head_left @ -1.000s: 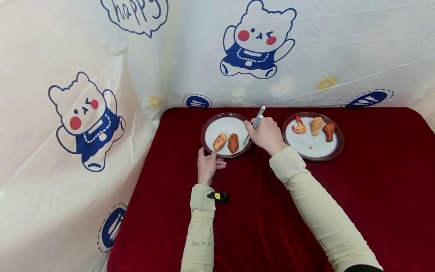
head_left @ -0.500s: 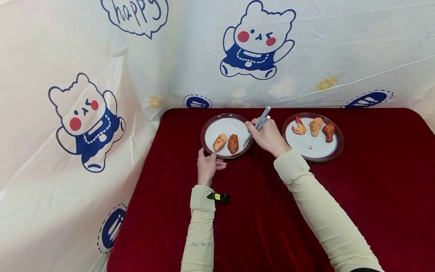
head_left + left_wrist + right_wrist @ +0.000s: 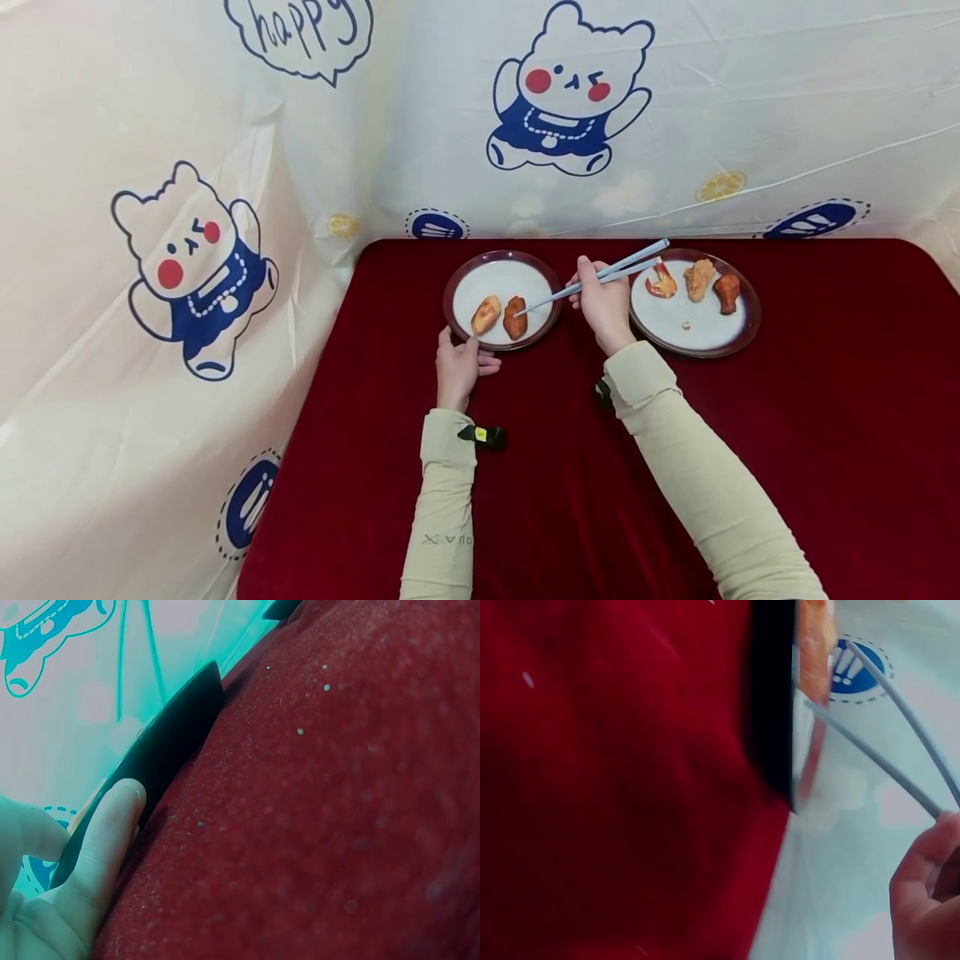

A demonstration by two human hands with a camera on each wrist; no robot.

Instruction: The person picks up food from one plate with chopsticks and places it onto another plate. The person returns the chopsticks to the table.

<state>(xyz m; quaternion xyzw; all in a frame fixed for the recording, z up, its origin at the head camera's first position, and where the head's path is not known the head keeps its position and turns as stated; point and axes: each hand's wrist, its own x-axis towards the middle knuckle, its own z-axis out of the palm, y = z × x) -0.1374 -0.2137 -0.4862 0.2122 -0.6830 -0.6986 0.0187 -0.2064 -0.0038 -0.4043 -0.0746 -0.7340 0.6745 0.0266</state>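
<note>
My left hand [image 3: 457, 367] pinches the near rim of the left plate [image 3: 498, 275], white with a brown border. In the left wrist view, a finger [image 3: 109, 832] presses the plate's dark outer side. On this plate lie a golden-brown food piece [image 3: 486, 315] and a darker brown piece like a chicken wing [image 3: 515, 323]. My right hand [image 3: 606, 308], right of the plate, holds a pair of grey chopsticks [image 3: 558, 294]. Their tips reach the darker wing. The right wrist view shows the tips [image 3: 832, 716] parted near the food; whether they grip it, I cannot tell.
A second brown-rimmed plate [image 3: 697, 342] stands just right of my right hand. It carries a red shrimp-like piece [image 3: 662, 281], a pale fried piece [image 3: 699, 279], a reddish drumstick [image 3: 727, 292] and a small crumb. Dark red cloth [image 3: 540, 500] covers the table; a printed curtain [image 3: 427, 125] hangs behind.
My right hand has turned and shifted slightly right and down. The chopsticks have swung from steep to flatter, their tips moving from the plate's right side onto the darker wing. The left hand stays put.
</note>
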